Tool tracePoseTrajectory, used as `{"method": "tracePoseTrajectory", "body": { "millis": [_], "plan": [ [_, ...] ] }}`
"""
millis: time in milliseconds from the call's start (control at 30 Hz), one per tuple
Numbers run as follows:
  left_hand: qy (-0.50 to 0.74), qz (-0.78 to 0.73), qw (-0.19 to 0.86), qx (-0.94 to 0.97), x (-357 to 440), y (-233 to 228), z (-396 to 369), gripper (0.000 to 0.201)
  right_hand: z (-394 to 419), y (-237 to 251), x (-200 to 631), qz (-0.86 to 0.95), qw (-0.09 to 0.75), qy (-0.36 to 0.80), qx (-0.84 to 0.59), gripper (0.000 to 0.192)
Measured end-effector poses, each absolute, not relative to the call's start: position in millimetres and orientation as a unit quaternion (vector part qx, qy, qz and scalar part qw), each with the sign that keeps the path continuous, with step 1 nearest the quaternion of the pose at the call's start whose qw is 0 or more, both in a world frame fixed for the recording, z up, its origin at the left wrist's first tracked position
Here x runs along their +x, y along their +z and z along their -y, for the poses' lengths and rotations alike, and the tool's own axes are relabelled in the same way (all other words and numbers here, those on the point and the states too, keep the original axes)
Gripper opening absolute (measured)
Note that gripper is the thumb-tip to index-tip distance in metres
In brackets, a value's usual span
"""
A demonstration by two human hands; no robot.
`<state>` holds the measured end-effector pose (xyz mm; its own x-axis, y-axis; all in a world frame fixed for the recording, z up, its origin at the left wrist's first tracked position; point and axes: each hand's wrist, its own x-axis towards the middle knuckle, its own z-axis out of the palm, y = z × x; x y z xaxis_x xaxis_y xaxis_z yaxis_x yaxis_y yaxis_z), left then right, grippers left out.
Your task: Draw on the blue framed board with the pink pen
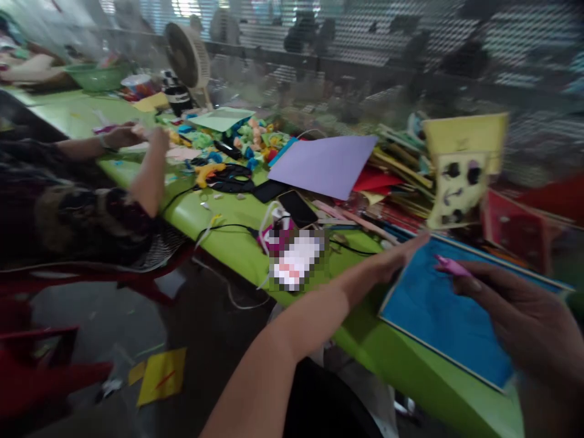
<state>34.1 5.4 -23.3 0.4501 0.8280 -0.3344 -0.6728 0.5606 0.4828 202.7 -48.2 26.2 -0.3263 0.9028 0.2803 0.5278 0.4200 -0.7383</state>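
My right hand point(515, 304) pinches a small pink twisted piece point(454, 266) between thumb and fingertips, above a blue board point(447, 310). The board is flat, with a pale edging, and lies on the green table point(424, 371) in front of me. My left hand point(404, 254) reaches to the far left corner of the board and lies along its edge. Its fingers are blurred, so whether they grip the board cannot be made out. Behind the board stands a yellow card point(460, 182) with dark shapes on it.
A phone with a lit screen point(298, 258), a dark phone point(297, 208), a purple sheet point(326, 164) and scissors point(232, 178) lie leftward. Coloured scraps point(255, 137) are heaped beyond. Another person's arms point(152, 161) rest over the table at left, near a fan point(187, 58).
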Motion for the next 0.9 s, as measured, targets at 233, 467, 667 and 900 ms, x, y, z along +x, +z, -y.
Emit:
{"method": "tracePoseTrajectory", "body": {
  "millis": [233, 467, 667, 900],
  "plan": [
    [0.345, -0.228, 0.871, 0.267, 33, -39, -20, 0.07, 46, 18, 284, 0.691, 0.454, 0.195, -0.528, 0.015],
    [0.364, -0.249, 0.861, 0.253, 31, -36, -16, 0.07, 44, 0, 293, 0.743, 0.387, 0.156, -0.523, 0.022],
    [0.374, -0.287, 0.851, 0.232, 33, -26, -10, 0.065, 48, 5, 282, 0.787, 0.366, 0.109, -0.485, 0.016],
    [0.349, -0.261, 0.861, 0.261, 30, -36, -11, 0.073, 49, 8, 277, 0.797, 0.365, 0.081, -0.474, 0.014]
  ]
}}
